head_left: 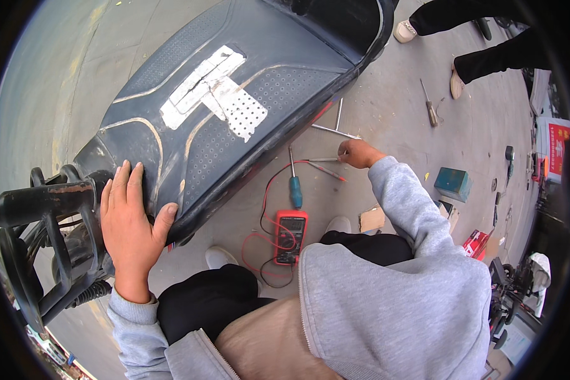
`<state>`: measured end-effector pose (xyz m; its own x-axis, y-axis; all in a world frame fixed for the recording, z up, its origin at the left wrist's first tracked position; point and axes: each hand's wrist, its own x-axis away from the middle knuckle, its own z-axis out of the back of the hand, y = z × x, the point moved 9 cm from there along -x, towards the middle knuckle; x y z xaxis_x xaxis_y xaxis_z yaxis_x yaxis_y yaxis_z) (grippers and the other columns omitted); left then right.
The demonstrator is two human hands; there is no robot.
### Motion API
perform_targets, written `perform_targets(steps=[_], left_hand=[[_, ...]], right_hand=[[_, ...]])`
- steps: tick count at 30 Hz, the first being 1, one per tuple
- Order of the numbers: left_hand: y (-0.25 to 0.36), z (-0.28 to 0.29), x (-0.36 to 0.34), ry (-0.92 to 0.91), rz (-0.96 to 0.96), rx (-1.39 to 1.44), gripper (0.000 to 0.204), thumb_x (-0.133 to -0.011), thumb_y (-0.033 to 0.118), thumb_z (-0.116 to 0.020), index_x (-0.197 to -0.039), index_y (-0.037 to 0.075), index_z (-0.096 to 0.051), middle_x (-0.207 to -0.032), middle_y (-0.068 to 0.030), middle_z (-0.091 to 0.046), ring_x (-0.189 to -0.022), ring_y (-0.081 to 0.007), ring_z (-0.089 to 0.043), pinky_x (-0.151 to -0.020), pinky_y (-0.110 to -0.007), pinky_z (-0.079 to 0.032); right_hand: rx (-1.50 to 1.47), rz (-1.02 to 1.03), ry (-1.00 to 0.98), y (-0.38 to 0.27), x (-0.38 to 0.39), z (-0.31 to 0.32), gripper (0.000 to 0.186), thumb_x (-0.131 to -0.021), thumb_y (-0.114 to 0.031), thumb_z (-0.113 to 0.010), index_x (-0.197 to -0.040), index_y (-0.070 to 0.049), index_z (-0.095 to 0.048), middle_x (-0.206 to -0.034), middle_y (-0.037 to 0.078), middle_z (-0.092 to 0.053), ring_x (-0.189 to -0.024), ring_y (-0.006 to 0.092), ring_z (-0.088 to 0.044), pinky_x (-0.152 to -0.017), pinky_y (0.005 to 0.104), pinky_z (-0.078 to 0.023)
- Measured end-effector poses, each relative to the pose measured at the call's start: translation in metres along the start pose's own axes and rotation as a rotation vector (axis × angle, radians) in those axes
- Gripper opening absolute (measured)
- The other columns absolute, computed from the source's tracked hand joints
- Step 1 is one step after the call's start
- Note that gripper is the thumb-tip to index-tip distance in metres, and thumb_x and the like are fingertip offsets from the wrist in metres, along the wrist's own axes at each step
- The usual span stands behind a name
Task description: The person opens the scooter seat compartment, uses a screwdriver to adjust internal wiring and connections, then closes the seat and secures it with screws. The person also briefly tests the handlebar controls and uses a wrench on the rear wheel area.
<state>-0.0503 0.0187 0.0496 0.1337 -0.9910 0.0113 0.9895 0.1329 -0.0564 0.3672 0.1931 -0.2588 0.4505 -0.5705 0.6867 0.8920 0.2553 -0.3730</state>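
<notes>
My left hand [133,228] lies with spread fingers on the front edge of the black scooter footboard [140,153], beside its black tubular frame [57,193]. White torn patches [196,88] mark the board. My right hand [354,153] is closed on a slim metal tool [323,159], low beside the board's side, near a metal T-handled wrench [339,114]. Below, a blue-handled screwdriver [295,190] lies above a red multimeter [291,237]. The meter's red and black leads [263,209] loop over the floor.
Another person's legs [494,60] stand at upper right near a wooden-handled screwdriver [432,111]. A teal box [451,185], cardboard [371,220] and a red package [474,244] lie to my right. A red sign [557,149] and clutter line the right rim.
</notes>
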Motion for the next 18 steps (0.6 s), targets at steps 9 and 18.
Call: perform_targets(steps=[9,18], left_hand=[[-0.001,-0.004,-0.001,-0.024,0.013,-0.033,0.076,-0.094,0.062,-0.052,-0.144,0.004,-0.053,-0.149,-0.0198,-0.052,-0.134,-0.0449,-0.048,-0.116,-0.051,-0.034],[0.001,-0.009,-0.001,-0.077,-0.066,-0.057,0.069,-0.101,0.051,-0.043,-0.147,0.0,-0.049,-0.151,-0.0219,-0.05,-0.137,-0.0431,-0.046,-0.119,-0.051,-0.031]], right_hand=[[-0.136,-0.075,0.452,0.06,0.002,0.033,0.042,-0.091,-0.018,-0.071,-0.13,-0.008,-0.063,-0.111,0.022,-0.069,-0.104,0.0362,-0.067,-0.091,0.0434,-0.054],[-0.364,-0.669,0.719,0.225,0.122,-0.004,0.044,-0.09,-0.021,-0.071,-0.129,-0.003,-0.063,-0.121,0.025,-0.069,-0.115,0.0396,-0.064,-0.098,0.0444,-0.051]])
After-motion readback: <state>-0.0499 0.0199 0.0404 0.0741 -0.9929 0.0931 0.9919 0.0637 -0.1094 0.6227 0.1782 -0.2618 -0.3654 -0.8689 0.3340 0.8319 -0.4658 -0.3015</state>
